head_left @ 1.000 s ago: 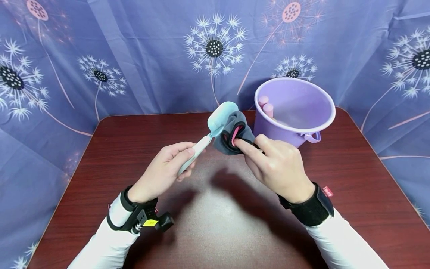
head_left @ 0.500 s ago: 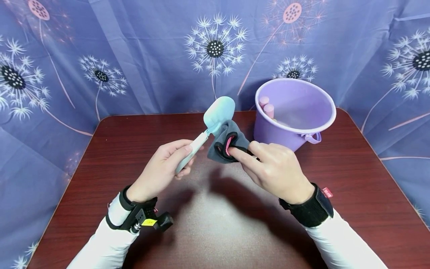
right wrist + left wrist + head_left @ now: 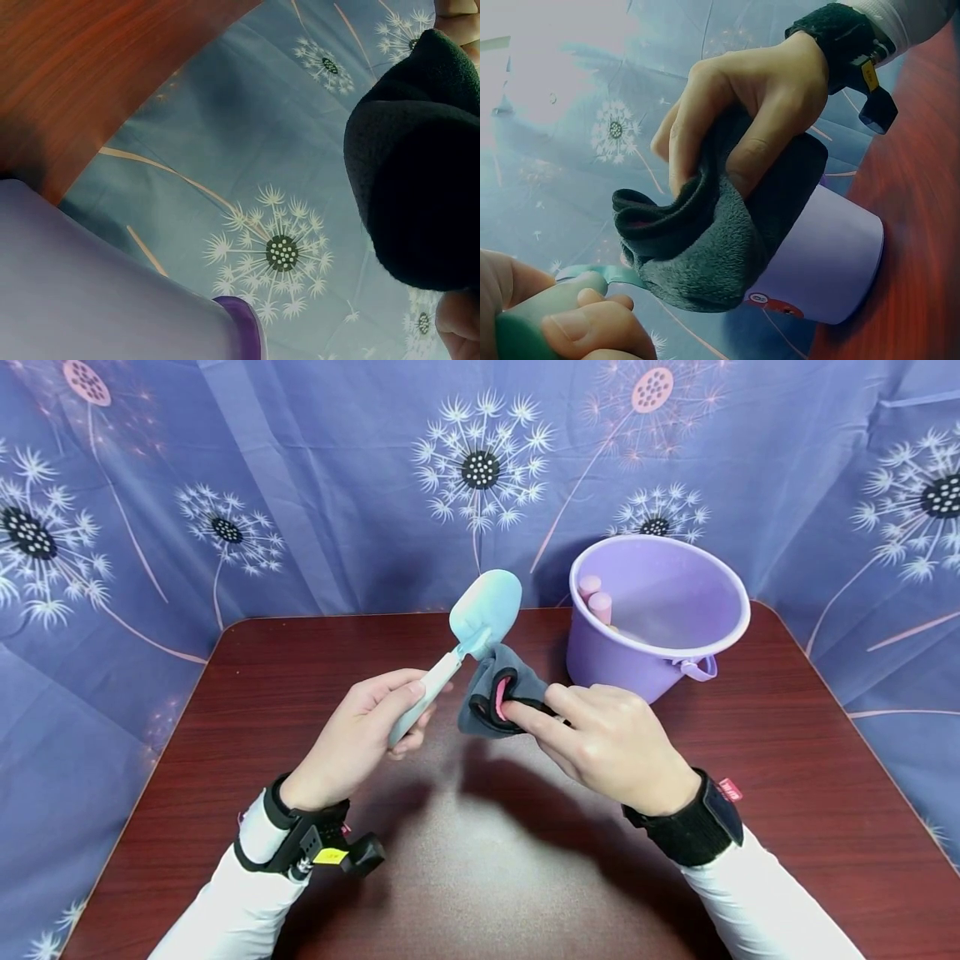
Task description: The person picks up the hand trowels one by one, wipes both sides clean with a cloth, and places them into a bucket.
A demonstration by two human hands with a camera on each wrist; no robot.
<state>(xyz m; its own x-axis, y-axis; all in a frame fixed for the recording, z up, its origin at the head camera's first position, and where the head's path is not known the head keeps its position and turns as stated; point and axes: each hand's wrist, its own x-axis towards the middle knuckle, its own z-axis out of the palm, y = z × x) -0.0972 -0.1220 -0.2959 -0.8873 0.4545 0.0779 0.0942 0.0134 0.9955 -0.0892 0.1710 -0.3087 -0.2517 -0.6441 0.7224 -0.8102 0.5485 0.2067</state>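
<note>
My left hand (image 3: 365,727) grips the pale handle of a small mint-green spatula (image 3: 483,606), its head raised up and to the right. My right hand (image 3: 600,739) holds a bunched grey cloth (image 3: 491,697) with black and pink trim, pinched between thumb and fingers just below the spatula head. In the left wrist view the right hand (image 3: 750,112) is wrapped round the grey cloth (image 3: 705,255), and my left fingers (image 3: 592,322) show at the bottom. The right wrist view shows only a dark bulge of the cloth (image 3: 420,165).
A lilac bucket (image 3: 660,610) stands at the back right of the dark red table (image 3: 480,860), with pink rounded items (image 3: 597,597) inside it. A blue dandelion-print curtain (image 3: 300,485) hangs behind and beside the table.
Both hands have drifted slightly left and toward me. The cloth has slid down off the spatula head, which now stands free above it.
</note>
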